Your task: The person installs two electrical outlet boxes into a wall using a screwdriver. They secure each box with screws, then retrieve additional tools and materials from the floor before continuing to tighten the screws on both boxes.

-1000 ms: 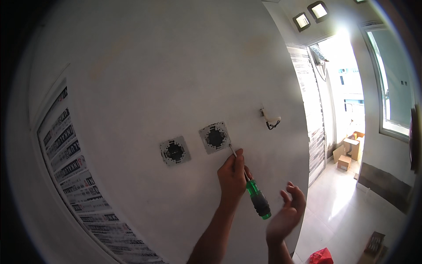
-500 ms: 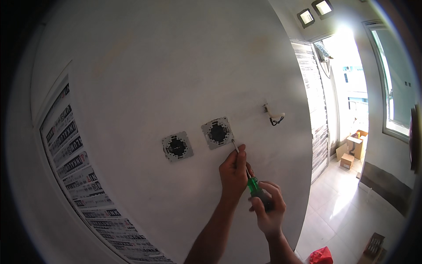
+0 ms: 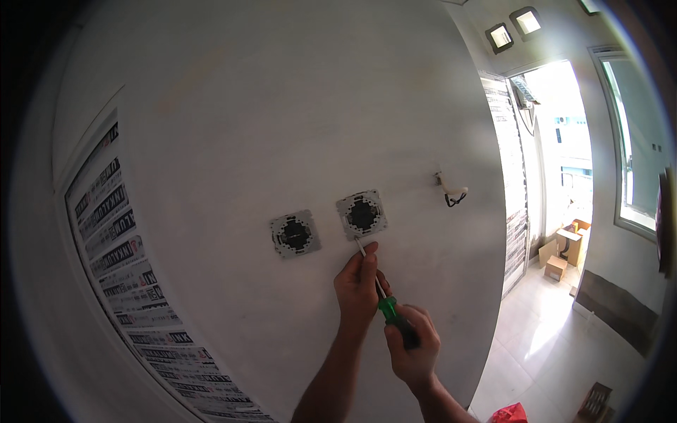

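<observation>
A screwdriver [image 3: 387,305] with a green handle and a thin metal shaft points up at the wall. My right hand [image 3: 415,340] is wrapped round its handle. Higher up, the fingers of my left hand [image 3: 357,280] close round the shaft and steady it. The tip meets the lower left edge of the right-hand wall socket insert [image 3: 363,214], a square metal frame with a dark round middle. To its left, a second matching socket insert [image 3: 295,234] is set in the same wall. Any screw under the tip is too small to make out.
Loose wires [image 3: 451,193] stick out of the white wall [image 3: 282,127] right of the inserts. A panel covered in printed film [image 3: 127,240] runs down the left. Beyond the wall's right edge are a bright doorway, cardboard boxes [image 3: 556,268], a red bag [image 3: 509,413] and a tiled floor [image 3: 522,338].
The screwdriver tip has shifted from the lower right corner of the right-hand insert to its lower left edge. Both hands have moved left with it, and the view has turned slightly.
</observation>
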`<state>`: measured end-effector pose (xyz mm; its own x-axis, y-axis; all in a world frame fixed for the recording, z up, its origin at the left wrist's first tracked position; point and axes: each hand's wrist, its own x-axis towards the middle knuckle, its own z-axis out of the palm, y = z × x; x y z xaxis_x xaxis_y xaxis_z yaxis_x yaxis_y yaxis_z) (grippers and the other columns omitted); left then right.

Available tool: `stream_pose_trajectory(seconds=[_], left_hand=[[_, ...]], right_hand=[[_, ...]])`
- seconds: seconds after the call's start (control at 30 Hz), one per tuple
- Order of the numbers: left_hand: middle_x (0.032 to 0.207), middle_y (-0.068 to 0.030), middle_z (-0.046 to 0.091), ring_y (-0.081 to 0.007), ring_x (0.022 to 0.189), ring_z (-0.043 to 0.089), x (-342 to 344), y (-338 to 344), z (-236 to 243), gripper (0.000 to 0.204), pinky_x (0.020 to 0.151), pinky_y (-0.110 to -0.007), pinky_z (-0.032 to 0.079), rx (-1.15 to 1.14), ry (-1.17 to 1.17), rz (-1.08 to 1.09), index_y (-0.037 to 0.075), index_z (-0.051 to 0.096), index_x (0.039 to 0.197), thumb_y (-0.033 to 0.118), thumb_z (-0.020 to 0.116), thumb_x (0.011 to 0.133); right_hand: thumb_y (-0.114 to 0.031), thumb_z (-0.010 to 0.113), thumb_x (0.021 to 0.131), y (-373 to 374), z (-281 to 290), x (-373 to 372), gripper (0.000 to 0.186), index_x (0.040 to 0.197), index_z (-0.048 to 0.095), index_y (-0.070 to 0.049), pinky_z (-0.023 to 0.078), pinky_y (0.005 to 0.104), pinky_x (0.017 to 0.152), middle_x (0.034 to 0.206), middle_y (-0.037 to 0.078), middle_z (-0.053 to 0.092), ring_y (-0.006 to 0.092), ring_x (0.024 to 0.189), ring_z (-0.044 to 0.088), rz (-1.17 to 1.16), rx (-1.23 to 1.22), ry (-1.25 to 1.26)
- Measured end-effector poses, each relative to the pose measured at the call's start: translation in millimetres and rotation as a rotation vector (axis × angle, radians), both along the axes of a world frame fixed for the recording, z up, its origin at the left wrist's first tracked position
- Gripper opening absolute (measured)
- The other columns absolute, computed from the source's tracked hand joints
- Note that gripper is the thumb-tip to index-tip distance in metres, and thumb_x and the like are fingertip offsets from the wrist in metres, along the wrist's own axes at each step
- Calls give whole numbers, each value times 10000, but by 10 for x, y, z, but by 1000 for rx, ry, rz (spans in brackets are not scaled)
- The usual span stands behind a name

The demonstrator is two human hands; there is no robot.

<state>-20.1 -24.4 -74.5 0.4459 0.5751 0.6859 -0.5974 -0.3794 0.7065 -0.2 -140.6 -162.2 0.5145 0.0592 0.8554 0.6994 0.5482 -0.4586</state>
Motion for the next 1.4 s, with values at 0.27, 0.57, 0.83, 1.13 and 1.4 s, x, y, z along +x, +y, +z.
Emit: stream_pose_trajectory(seconds=[0.27, 0.57, 0.83, 1.13, 1.4], left_hand=[[618, -15, 586, -110, 473, 568, -42, 102, 179, 371, 449, -267, 439, 78, 2, 39, -22, 697, 1215, 313, 581, 1104], [995, -178, 729, -252, 853, 754, -170, -53, 375, 519, 742, -344, 621, -237, 131, -123, -110, 620, 1240, 386, 556, 1102], [1200, -299, 673, -371, 1065, 729, -205, -101, 493, 503, 950, -426, 632, -202, 93, -190, -168, 535, 1299, 299, 445, 1133], [1155, -275, 681, -356, 1045, 725, -165, -20, 467, 453, 979, -435, 618, -213, 49, -227, -158, 561, 1243, 272, 481, 1127], [1150, -264, 689, -339, 1041, 724, -164, -53, 487, 459, 986, -435, 611, -256, 34, -247, -142, 585, 1210, 303, 522, 1116]], right_hand=[[-4, 724, 905, 115, 148, -60, 334, 1231, 664, 41, 578, 363, 823, 1145, 199, 692, 270, 970, 717, 5, 55, -24], [-5, 686, 946, 177, 292, -167, 315, 1253, 632, 43, 574, 372, 875, 1172, 204, 680, 284, 1021, 709, 150, -29, 157], [-17, 624, 1014, 374, 185, -192, 267, 1270, 588, 52, 500, 257, 624, 1049, 130, 676, 105, 740, 618, 120, 50, 88], [-4, 656, 978, 326, 274, -271, 269, 1238, 619, 53, 567, 357, 898, 1191, 212, 675, 277, 1046, 704, 111, 83, 98], [-6, 659, 971, 360, 246, -261, 252, 1215, 629, 49, 568, 360, 895, 1172, 212, 681, 280, 1045, 707, 113, 100, 126]])
